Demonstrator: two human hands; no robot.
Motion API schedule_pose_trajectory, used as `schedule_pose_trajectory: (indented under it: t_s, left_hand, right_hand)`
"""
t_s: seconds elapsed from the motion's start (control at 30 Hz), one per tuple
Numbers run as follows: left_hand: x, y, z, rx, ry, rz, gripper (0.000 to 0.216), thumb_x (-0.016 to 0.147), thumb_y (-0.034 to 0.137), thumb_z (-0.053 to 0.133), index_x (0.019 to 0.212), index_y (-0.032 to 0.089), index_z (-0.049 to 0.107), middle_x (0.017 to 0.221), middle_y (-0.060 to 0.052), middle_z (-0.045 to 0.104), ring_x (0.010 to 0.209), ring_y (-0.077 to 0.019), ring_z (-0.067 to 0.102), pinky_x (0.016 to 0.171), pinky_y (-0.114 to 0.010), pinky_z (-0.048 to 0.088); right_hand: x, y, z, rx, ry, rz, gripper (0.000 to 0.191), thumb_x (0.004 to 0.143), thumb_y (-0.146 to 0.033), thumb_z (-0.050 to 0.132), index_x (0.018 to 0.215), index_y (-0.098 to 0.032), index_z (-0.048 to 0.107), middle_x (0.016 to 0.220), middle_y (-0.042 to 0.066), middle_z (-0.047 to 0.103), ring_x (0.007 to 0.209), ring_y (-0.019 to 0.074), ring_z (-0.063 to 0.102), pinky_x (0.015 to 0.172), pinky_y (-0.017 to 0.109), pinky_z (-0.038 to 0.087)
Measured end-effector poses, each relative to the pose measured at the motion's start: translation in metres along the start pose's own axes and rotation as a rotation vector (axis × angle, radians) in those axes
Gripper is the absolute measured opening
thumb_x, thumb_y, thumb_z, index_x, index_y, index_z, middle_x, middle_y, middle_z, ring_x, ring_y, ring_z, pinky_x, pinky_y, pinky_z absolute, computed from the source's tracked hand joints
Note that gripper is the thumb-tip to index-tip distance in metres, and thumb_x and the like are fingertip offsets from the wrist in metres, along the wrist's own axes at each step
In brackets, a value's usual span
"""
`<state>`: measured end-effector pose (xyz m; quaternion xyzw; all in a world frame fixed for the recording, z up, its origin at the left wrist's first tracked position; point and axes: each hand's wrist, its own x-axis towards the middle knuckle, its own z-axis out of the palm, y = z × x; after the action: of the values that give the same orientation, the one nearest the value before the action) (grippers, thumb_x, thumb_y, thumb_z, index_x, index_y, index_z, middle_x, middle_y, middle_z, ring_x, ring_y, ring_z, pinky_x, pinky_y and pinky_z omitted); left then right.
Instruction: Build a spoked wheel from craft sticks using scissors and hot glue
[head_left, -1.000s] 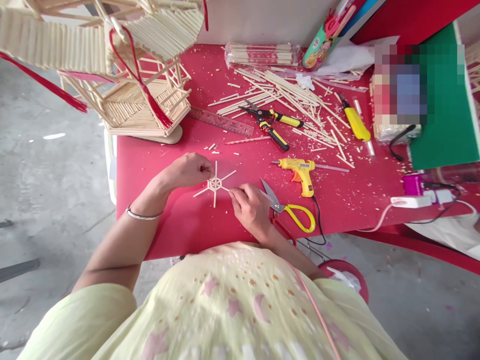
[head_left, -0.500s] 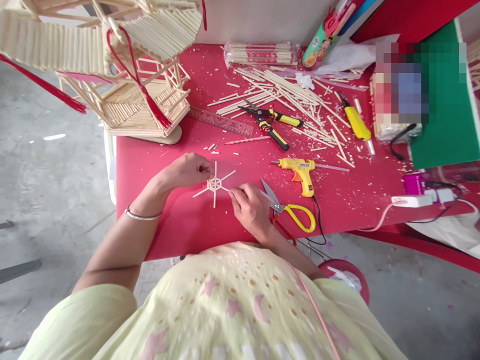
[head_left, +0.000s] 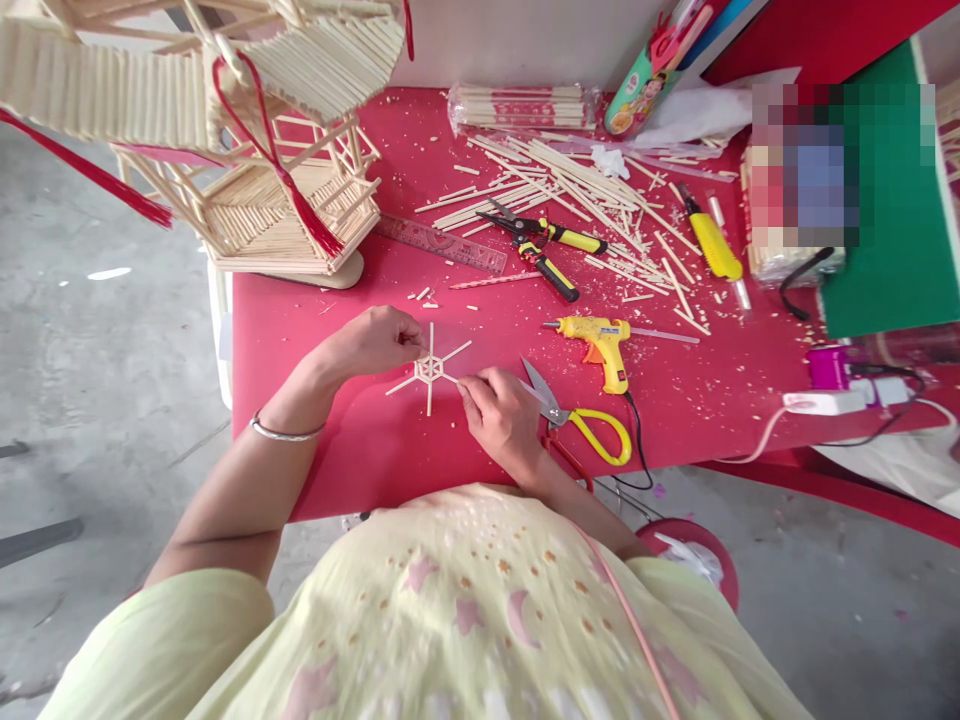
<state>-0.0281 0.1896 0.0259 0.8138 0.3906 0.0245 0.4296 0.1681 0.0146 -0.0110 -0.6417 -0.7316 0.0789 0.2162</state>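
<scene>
A small wooden-stick frame (head_left: pixel 430 370), shaped like a six-spoked wheel with a hexagon at its centre, lies on the red table between my hands. My left hand (head_left: pixel 379 340) pinches it at the upper left spoke; its fingertips partly hide that spoke. On the other side, my right hand (head_left: pixel 501 412) has thumb and fingers closed on the end of the lower right spoke. Scissors (head_left: pixel 553 408) with yellow handles lie just beyond my right hand. A yellow glue gun (head_left: pixel 600 345) rests on its side farther right, a clear glue stick in its back.
A large stick-built pavilion (head_left: pixel 277 220) with red tassels stands at the back left. Loose sticks (head_left: pixel 577 190) and cutting pliers (head_left: pixel 536 235) lie across the back. A ruler (head_left: pixel 442 243), a pencil (head_left: pixel 495 283) and a yellow tool (head_left: pixel 712 240) are nearby. The table's front edge is close to my body.
</scene>
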Motion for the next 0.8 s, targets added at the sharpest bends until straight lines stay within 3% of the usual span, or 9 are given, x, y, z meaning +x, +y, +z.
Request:
schedule_pose_trajectory:
  t_s: [0.8]
  left_hand:
    - [-0.0012, 0.0017, -0.0026, 0.030, -0.008, -0.010, 0.023, 0.075, 0.032, 0.060, 0.077, 0.018, 0.079, 0.061, 0.000, 0.065, 0.061, -0.0133, 0.055, 0.055, -0.022, 0.040]
  right_hand:
    - [0.0005, 0.0004, 0.0000, 0.005, -0.005, 0.008, 0.021, 0.104, -0.025, 0.052, 0.112, -0.024, 0.071, 0.098, 0.007, 0.067, 0.093, 0.0191, 0.061, 0.081, 0.032, 0.044]
